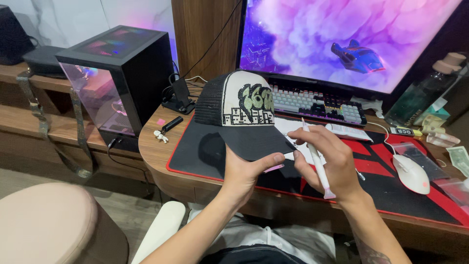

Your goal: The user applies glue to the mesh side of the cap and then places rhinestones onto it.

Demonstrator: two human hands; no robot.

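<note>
Left hand's (244, 173) fingers hidden under cap (239, 115) brim, keyboard (317, 105) partly behind cap, banknote (460, 159) cut off at right edge

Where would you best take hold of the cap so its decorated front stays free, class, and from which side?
Grip the cap by its black brim, from underneath at the near edge, as the left hand does. The brim is flat, stiff and points toward the person, leaving the front panel clear for the white pen tool in the right hand.
</note>
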